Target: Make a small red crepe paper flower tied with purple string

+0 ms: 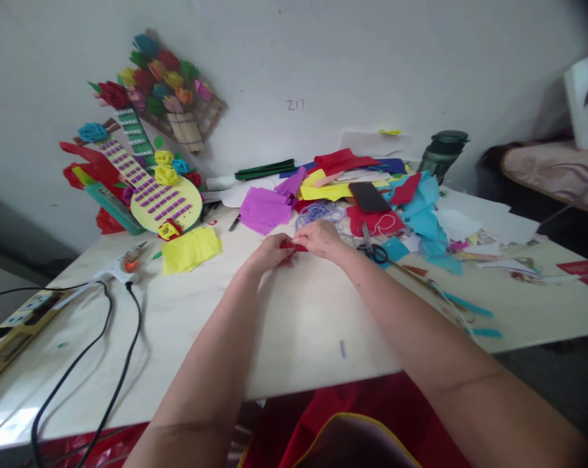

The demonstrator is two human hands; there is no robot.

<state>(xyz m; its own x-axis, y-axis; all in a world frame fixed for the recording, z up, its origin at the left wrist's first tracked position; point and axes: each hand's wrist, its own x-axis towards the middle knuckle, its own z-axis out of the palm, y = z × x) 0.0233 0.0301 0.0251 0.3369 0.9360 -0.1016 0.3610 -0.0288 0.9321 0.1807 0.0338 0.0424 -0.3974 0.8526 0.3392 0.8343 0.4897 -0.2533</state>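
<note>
A small piece of red paper [299, 247] is stretched between my two hands over the middle of the table. My left hand [274, 251] pinches its left end, fingers curled. From the other side my right hand [319, 239] closes on it, with thumb and fingertips together. Much of the red piece is hidden by the fingers. Just beyond my hands lie purple paper [265, 209] and a tangle of lilac string [319, 212]. Black-handled scissors [377, 253] rest to the right of my right hand, partly on red paper.
A hot glue gun [121, 268] with a black cord sits left, near a power strip [18, 335]. Yellow paper [191, 249], a green glue bottle [113, 207] and a decorated paper guitar [167, 203] stand behind. A phone [369, 197] and a dark bottle [444, 155] are back right.
</note>
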